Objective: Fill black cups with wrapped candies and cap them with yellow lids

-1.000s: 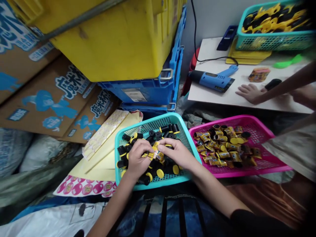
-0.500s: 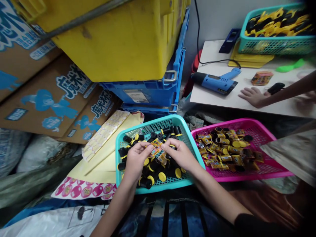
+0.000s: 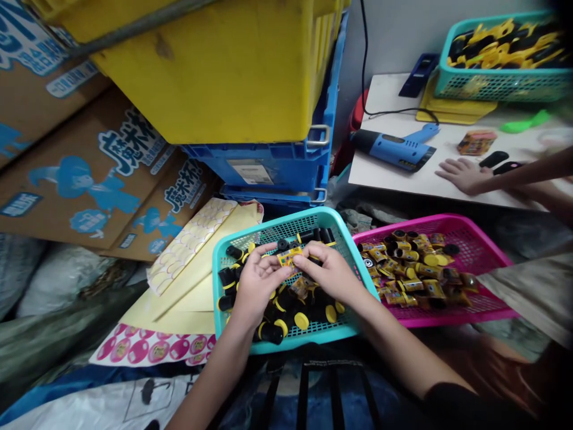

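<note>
My left hand [image 3: 258, 280] and my right hand [image 3: 329, 269] meet over a turquoise basket [image 3: 295, 343]. Between their fingertips is a small yellow printed label sleeve [image 3: 289, 257], gripped from both sides. Whether a canister sits inside the sleeve cannot be made out. Below in the basket lie several black canisters [image 3: 271, 332] with yellow caps. Among them, under my right hand, rests a crumpled clear-and-printed piece [image 3: 301, 288].
A magenta basket [image 3: 487, 318] at right holds several labelled canisters [image 3: 430, 272]. Beyond it, a white table [image 3: 380, 179] carries a blue heat gun [image 3: 396, 149] and another person's hand [image 3: 461, 174]. Stacked yellow [image 3: 224, 89] and blue crates [image 3: 264, 170] stand ahead; cartons [image 3: 76, 185] lean left.
The label sleeve has turned from a flat, tilted piece to a more level one, and my left fingers have spread behind it. On the table, the other person's dark pieces have shifted.
</note>
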Demonstrator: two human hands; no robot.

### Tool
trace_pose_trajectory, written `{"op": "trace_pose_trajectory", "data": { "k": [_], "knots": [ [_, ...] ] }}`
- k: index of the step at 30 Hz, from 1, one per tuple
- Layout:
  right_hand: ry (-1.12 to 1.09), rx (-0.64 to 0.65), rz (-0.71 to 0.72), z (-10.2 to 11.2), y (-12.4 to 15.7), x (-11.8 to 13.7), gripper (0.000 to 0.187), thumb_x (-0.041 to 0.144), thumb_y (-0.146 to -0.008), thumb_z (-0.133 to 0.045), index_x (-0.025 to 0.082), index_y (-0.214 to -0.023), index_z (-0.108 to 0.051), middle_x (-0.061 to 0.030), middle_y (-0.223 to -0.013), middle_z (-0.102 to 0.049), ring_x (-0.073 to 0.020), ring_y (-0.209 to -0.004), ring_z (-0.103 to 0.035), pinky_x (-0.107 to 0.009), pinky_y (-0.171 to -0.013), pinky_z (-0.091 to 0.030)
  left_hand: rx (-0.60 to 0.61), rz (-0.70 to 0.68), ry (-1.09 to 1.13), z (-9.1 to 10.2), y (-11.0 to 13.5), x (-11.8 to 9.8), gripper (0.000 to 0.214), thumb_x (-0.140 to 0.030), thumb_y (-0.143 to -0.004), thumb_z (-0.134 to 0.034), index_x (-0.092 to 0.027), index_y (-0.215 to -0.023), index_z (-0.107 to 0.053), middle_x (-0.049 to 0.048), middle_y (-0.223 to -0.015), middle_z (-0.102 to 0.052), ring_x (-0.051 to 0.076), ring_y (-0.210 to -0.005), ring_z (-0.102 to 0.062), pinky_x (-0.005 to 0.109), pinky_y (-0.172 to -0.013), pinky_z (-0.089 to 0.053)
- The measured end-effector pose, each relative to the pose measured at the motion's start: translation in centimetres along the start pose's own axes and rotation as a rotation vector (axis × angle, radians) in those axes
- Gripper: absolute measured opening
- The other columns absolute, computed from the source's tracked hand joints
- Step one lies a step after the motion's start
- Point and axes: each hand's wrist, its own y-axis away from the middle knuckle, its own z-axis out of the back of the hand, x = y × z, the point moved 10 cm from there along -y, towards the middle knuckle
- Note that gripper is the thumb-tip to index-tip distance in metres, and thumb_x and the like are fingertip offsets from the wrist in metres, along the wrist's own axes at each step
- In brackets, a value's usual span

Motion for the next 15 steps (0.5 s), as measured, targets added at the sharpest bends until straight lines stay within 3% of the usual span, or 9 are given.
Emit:
{"op": "trace_pose_trajectory", "data": {
  "k": [4, 8, 12, 15],
  "knots": [
    [0.011, 0.04, -0.036, -0.3, -0.2, -0.5, 0.035, 0.039, -0.085, -0.056, 0.019, -0.057, -0.055, 0.0013, -0.06, -0.049, -0.014, -0.062, -0.048, -0.028, -0.064, -0.037, -0.034, -0.062, -0.152, 0.6, -0.6, -0.8, 0.043, -0.024, -0.063, -0.077, -0.019, -0.103, -0.062, -0.0051, -0.062, -0.064, 0.011, -0.061, -0.063, 0.023, -0.064, -0.052],
    [-0.273, -0.007, -0.16, 0.3, -0.1, -2.5, 0.026, 0.04, -0.087, -0.046, 0.022, -0.09, -0.063, -0.0015, -0.08, -0.057, -0.0164, -0.075, -0.053, -0.027, -0.065, -0.04, -0.163, -0.144, -0.258, 2.0, -0.2, -1.6, 0.024, -0.028, -0.068, -0.074, -0.017, -0.089, -0.071, 0.0008, -0.068, -0.071, 0.014, -0.062, -0.066, 0.025, -0.06, -0.055],
    [-0.656, -0.049, -0.239, 1.2, 0.2, -3.4, 0.031, 0.037, -0.075, -0.059, 0.023, -0.103, -0.059, -0.0031, -0.096, -0.06, -0.0159, -0.076, -0.056, -0.027, -0.062, -0.046, -0.251, -0.184, -0.31, 3.2, 0.2, -2.2, 0.017, -0.029, -0.069, -0.074, -0.019, -0.082, -0.075, 0.0029, -0.076, -0.075, 0.017, -0.067, -0.068, 0.028, -0.062, -0.057],
    [-0.714, -0.025, -0.265, 1.3, 0.4, -3.2, 0.036, 0.037, -0.072, -0.069, 0.023, -0.104, -0.06, -0.0042, -0.099, -0.063, -0.0167, -0.08, -0.062, -0.029, -0.069, -0.05, -0.269, -0.211, -0.288, 3.4, 0.1, -2.3, 0.017, -0.027, -0.069, -0.074, -0.019, -0.083, -0.075, 0.0019, -0.074, -0.074, 0.015, -0.064, -0.068, 0.026, -0.062, -0.057]
  ]
}}
